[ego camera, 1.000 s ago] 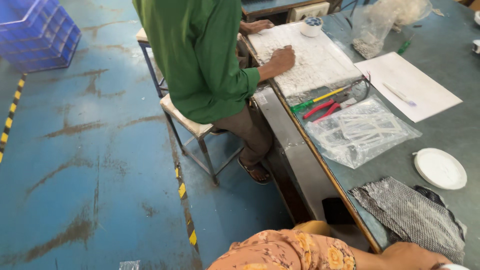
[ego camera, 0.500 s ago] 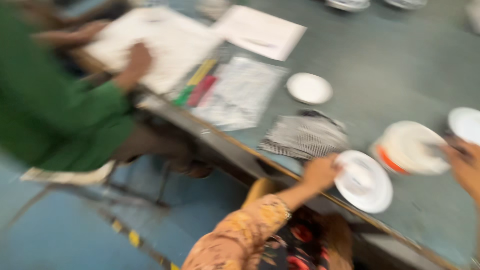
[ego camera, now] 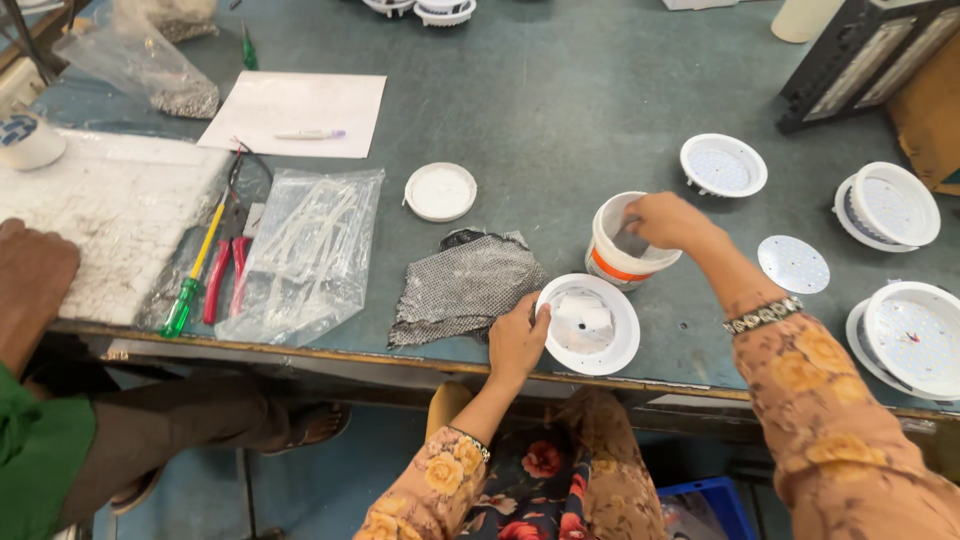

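I see the grey-green workbench (ego camera: pixel 560 110) running left to right, its near edge just below my hands; the widest bare stretch lies across the middle toward the far side. A clear plastic bag (ego camera: pixel 305 250) and a dark mesh sheet (ego camera: pixel 465 285) lie left of my work, close to the edge. The white round lamp housing (ego camera: pixel 590 322) sits flat at the near edge, open face up, with no long axis; my left hand (ego camera: pixel 517 340) grips its left rim. Just behind it stands a white tub with an orange band (ego camera: pixel 622 245), upright, mouth up; my right hand (ego camera: pixel 668 220) reaches into it, fingers hidden, so I cannot tell its grasp. A co-worker's hand (ego camera: pixel 35 275) rests far left.
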